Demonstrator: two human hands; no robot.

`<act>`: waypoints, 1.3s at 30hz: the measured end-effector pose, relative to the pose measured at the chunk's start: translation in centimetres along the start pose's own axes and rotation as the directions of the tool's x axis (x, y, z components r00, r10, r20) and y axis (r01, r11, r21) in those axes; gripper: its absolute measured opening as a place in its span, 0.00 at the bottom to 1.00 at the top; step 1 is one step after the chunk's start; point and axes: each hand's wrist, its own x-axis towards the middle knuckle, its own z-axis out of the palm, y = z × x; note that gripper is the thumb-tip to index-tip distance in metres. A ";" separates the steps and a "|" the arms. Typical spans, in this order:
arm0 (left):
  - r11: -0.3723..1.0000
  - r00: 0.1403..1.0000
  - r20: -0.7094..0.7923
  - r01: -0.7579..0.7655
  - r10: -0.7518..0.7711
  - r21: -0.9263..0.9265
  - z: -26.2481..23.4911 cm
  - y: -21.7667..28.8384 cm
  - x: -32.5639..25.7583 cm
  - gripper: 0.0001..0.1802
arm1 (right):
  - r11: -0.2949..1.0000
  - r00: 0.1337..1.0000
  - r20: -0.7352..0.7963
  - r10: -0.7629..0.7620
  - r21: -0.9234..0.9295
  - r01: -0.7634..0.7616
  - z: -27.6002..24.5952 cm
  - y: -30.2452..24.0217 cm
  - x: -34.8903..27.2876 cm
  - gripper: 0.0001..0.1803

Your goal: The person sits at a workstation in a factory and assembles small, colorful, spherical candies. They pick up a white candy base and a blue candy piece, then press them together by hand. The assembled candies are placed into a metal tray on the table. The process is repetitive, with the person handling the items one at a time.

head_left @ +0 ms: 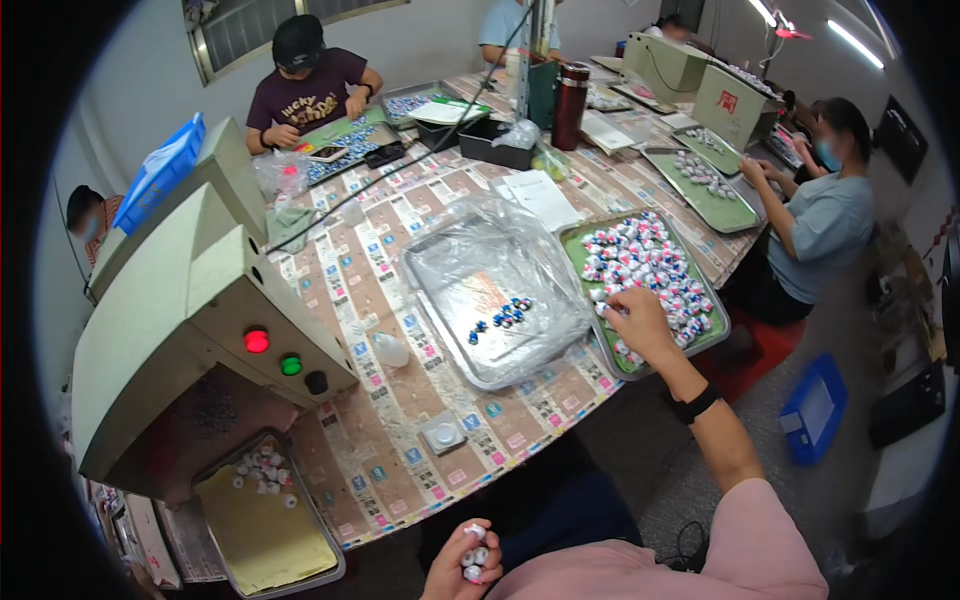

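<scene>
- Left hand: fingers curled around at least 3 small white pieces, below the near edge of the worktop.
- Right hand: fingers bent close together at a white piece over the left side of the green-lined tray; whether they grip it, I cannot tell.
- White, pink and blue pieces crowd that tray.
- Beside it, a metal tray, partly under clear plastic, holds dark blue pieces.
</scene>
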 end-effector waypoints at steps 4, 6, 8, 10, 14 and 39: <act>0.996 0.996 -0.081 -0.030 0.023 -0.084 -0.1 0.1 -0.9 0.13 | 0.995 0.997 -0.031 -0.066 -0.074 0.064 0.1 -0.6 0.0 0.09; 0.990 0.996 -0.084 -0.026 0.015 -0.138 -0.5 0.3 -1.1 0.13 | 0.991 0.987 -0.104 -0.120 -0.069 0.113 -1.0 -3.2 -0.5 0.10; 0.988 0.996 -0.082 -0.030 0.018 -0.149 -0.7 0.8 -1.2 0.12 | 0.988 0.988 -0.033 -0.149 0.031 0.150 -1.2 -5.1 -1.5 0.10; 0.988 0.998 -0.058 -0.041 0.032 -0.152 -1.0 1.1 -1.2 0.12 | 0.976 0.984 0.010 -0.180 0.125 0.177 -0.9 -7.4 -2.1 0.09; 0.982 0.996 0.004 -0.088 0.090 -0.169 -1.5 1.3 -1.2 0.14 | 0.964 0.960 0.130 -0.247 0.130 0.231 1.8 -9.9 -0.7 0.09; 0.954 0.974 0.094 -0.180 0.207 -0.238 -1.3 3.4 -0.2 0.16 | 0.047 0.637 0.771 -0.008 0.636 -0.770 1.9 -16.4 -5.9 0.11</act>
